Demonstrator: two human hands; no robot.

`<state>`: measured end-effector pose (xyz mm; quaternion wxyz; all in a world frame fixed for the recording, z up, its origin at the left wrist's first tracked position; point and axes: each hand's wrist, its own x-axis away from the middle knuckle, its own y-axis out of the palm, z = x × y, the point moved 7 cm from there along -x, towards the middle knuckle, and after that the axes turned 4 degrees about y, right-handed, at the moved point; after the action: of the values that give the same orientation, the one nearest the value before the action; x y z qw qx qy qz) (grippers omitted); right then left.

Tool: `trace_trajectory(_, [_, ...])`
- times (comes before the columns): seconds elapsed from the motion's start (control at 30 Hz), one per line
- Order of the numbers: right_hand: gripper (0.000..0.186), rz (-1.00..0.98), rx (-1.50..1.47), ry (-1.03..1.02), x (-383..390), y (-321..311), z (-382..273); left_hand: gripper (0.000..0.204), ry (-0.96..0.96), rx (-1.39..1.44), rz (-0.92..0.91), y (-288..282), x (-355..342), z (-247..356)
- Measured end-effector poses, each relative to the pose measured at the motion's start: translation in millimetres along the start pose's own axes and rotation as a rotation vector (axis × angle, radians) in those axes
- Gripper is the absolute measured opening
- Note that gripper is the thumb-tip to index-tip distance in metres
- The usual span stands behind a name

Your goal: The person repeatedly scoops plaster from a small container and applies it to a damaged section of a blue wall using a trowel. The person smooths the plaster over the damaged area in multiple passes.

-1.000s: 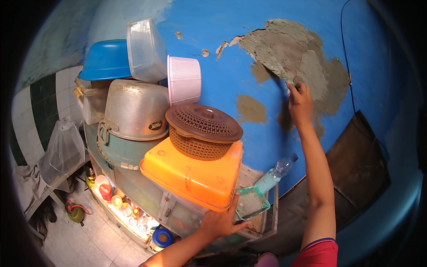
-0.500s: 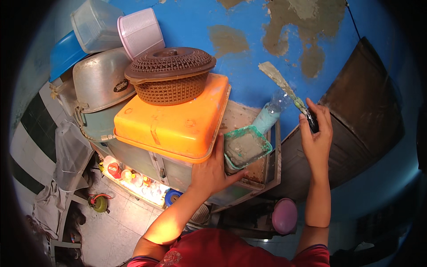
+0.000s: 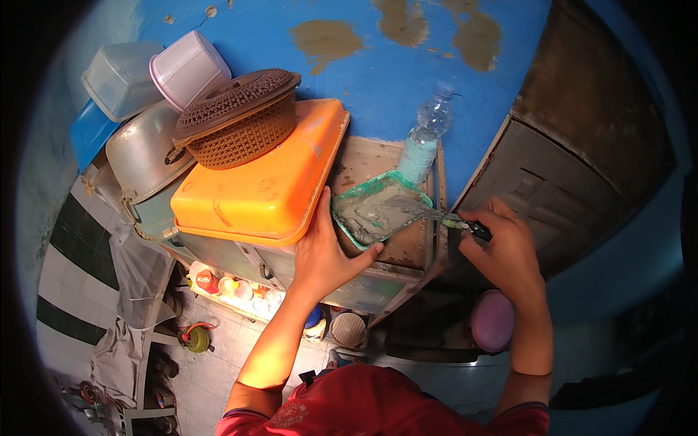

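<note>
1. Two bare hands flank the green tray point(image 3: 395, 176), which sits on the cabinet top point(image 3: 361, 156) with grey paste point(image 3: 369, 220) smeared over its floor.
2. The right hand point(image 3: 504, 251) is to the right of the tray, thumb and forefinger pinching the dark handle of a putty knife point(image 3: 454, 221); the remaining fingers are mostly out of sight.
3. The knife's blade, blurred, points leftward from those fingertips over the tray's right edge to the paste, so the tray lies ahead of the right fingers and apart from them.
4. The left hand point(image 3: 318, 256) is at the tray's left, thumb and forefinger spread wide, the tray's near left corner in the gap between them. The thumb runs along the near side, its tip just beside the rim; whether it touches, I cannot tell. The forefinger points away, between the tray and an orange box point(image 3: 251, 200); how the other fingers stand, I cannot tell.
5. Left of the tray, the orange box carries a brown lidded basket point(image 3: 243, 138).
6. Just beyond the tray, a clear plastic bottle point(image 3: 422, 149), turquoise in its lower part, is near the blue wall point(image 3: 378, 87).
</note>
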<state>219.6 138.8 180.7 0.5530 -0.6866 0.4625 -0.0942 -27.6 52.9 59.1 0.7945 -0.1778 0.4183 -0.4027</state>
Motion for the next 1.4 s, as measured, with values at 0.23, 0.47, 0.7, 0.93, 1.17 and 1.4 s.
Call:
trace_trajectory(0.23, [0.025, -0.089, 0.244, -0.199, -33, 6, -8, 0.131, -0.033, 0.094, -0.048, -4, 0, 0])
trace_trajectory(0.47, [0.022, -0.268, 0.282, -0.214, -50, 16, -11, 0.129, 0.019, 0.082, -0.017, -5, 2, 0])
trace_trajectory(0.7, [0.023, -0.292, 0.168, -0.139, -46, 20, -2, 0.127, 0.078, -0.006, 0.016, -6, 2, 5])
trace_trajectory(0.93, [0.018, -0.122, 0.175, -0.272, -31, 30, -10, 0.126, 0.080, 0.012, 0.026, -5, 3, 3])
trace_trajectory(1.17, [0.016, -0.006, 0.231, -0.281, -13, 43, -21, 0.125, 0.085, 0.009, 0.031, -4, 2, 4])
trace_trajectory(1.4, [0.015, 0.051, 0.334, -0.388, -9, 62, -38, 0.124, 0.067, 0.006, 0.033, -3, 2, 0])
